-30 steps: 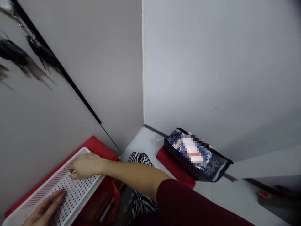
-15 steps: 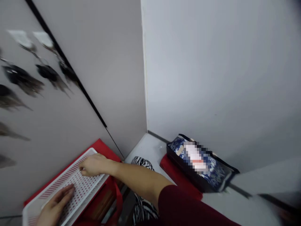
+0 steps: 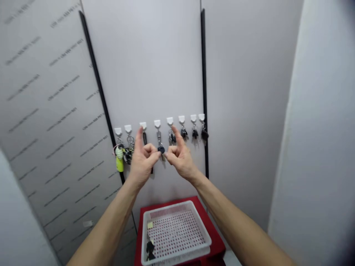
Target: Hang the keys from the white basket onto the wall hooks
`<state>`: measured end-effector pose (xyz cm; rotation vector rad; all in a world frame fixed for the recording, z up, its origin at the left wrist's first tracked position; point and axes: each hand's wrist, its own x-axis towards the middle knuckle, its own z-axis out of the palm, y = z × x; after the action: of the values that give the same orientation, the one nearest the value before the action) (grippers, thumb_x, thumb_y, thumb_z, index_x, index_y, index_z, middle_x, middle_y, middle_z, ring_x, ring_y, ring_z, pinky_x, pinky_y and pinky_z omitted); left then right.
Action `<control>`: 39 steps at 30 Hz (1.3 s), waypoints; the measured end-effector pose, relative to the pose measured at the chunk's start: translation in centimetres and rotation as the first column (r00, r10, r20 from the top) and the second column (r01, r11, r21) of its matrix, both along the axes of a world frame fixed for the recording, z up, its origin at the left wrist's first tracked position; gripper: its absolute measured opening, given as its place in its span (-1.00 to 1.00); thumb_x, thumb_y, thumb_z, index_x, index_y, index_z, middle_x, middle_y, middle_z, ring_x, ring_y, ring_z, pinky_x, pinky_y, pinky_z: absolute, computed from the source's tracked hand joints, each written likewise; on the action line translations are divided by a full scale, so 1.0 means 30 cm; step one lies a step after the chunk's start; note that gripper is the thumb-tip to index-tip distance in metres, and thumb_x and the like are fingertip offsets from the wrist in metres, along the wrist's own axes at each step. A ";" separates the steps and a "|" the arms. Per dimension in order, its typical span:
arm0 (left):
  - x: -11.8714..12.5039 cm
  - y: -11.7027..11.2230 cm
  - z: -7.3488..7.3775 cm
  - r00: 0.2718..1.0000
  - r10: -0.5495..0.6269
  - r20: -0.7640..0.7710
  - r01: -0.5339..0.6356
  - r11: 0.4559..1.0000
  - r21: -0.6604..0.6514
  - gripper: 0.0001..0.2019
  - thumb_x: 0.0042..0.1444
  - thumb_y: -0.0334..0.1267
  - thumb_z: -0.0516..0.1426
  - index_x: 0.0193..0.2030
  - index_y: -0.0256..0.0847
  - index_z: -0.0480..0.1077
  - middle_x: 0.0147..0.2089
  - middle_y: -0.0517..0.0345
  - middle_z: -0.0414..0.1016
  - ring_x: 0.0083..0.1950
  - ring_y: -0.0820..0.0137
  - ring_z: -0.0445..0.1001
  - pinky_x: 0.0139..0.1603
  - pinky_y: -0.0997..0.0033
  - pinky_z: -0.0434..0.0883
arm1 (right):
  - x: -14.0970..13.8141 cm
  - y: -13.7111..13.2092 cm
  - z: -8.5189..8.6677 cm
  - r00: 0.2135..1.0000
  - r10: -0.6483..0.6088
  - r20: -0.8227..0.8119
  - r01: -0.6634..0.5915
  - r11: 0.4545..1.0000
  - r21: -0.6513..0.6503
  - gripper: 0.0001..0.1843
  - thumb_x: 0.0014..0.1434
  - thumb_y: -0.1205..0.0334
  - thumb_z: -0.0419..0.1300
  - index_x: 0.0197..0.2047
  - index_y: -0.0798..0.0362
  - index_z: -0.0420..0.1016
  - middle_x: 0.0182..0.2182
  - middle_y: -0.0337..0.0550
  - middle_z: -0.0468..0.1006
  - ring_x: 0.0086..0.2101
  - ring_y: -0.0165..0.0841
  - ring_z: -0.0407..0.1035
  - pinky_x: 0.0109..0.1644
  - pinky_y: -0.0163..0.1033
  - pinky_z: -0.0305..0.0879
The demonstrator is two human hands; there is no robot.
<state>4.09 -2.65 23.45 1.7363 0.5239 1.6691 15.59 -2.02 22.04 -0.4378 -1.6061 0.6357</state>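
Both bare hands are raised before a row of white hooks [image 3: 157, 124] holding keys. My left hand [image 3: 142, 160] has its index finger pointing up and thumb out to the right, other fingers curled; nothing shows in it. My right hand [image 3: 181, 159] mirrors it, index finger up and thumb pointing left, also holding nothing visible. Between the thumbs hangs a key bunch with a round dark fob [image 3: 161, 149]; whether a thumb touches it I cannot tell. My left hand partly hides a dark strap [image 3: 144, 137]. Behind my right index finger hang more keys [image 3: 172, 137].
Below, a white perforated plastic basket [image 3: 209, 240] rests on a red surface [image 3: 217, 245], with dark items [image 3: 150, 250] and a small yellow piece [image 3: 150, 225] inside. A yellow-green key tag [image 3: 119, 164] hangs at the far left. Black vertical strips [image 3: 204, 74] edge the panel.
The view has swung left from the corner with the bag to the hook row. Both hands have left the basket and risen in front of the keys, index fingers extended.
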 end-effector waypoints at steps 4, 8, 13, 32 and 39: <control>-0.015 -0.018 0.035 0.998 -0.068 -0.019 0.068 0.998 0.012 -0.27 -0.21 -0.47 0.00 0.08 -0.07 -0.32 -0.66 0.40 0.04 -0.63 0.65 0.06 -0.57 0.64 0.15 | -0.057 0.015 0.028 0.999 0.025 -0.043 -0.025 1.000 -0.006 -0.27 -0.13 0.45 -0.03 0.07 -0.10 -0.31 -0.77 -0.48 -0.03 -0.71 -0.59 -0.11 -0.63 -0.44 -0.06; -0.036 -0.003 0.028 0.994 -0.108 -0.033 0.109 0.994 0.004 -0.27 -0.20 -0.47 0.00 0.08 -0.05 -0.33 -0.66 0.41 0.02 -0.63 0.65 0.04 -0.56 0.64 0.15 | -0.082 0.034 0.031 0.998 0.037 -0.051 -0.039 0.999 -0.028 -0.27 -0.14 0.45 -0.05 0.07 -0.10 -0.30 -0.77 -0.49 -0.04 -0.71 -0.59 -0.12 -0.63 -0.44 -0.06; -0.088 0.044 -0.008 0.997 0.021 -0.071 -0.022 1.000 -0.013 -0.31 -0.19 -0.44 0.00 0.07 -0.05 -0.28 -0.64 0.40 0.05 -0.62 0.65 0.08 -0.55 0.63 0.16 | -0.095 0.058 0.019 0.999 -0.031 -0.008 0.031 0.997 -0.065 -0.31 -0.12 0.37 -0.04 0.07 -0.06 -0.27 -0.77 -0.48 0.01 -0.72 -0.59 -0.07 -0.62 -0.44 -0.03; -0.234 0.294 -0.122 0.120 0.905 -0.408 -0.949 0.226 0.221 -0.41 -0.26 -0.29 0.05 -0.01 -0.16 -0.05 0.01 0.02 -0.01 -0.03 0.21 0.03 -0.13 0.22 0.12 | -0.073 0.331 0.004 0.713 -0.672 0.200 0.694 0.717 -0.067 -0.68 -0.06 0.11 -0.18 -0.52 0.11 0.28 -0.65 -0.25 0.29 -0.58 -0.47 0.16 -0.52 -0.41 0.05; -0.292 0.299 -0.076 0.159 0.871 -0.466 -0.897 0.324 0.301 -0.52 -0.26 -0.29 0.01 -0.08 -0.11 0.06 -0.07 0.09 0.13 -0.10 0.25 0.12 -0.27 0.31 0.22 | -0.069 0.309 0.243 0.868 -0.495 0.041 0.496 0.865 -0.077 -0.72 -0.10 0.12 -0.12 -0.46 0.12 0.28 -0.62 -0.26 0.31 -0.62 -0.53 0.17 -0.59 -0.45 0.07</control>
<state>-4.66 6.31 21.18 1.9874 2.2783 1.6940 13.53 7.23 29.34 -0.8898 -1.4062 0.3035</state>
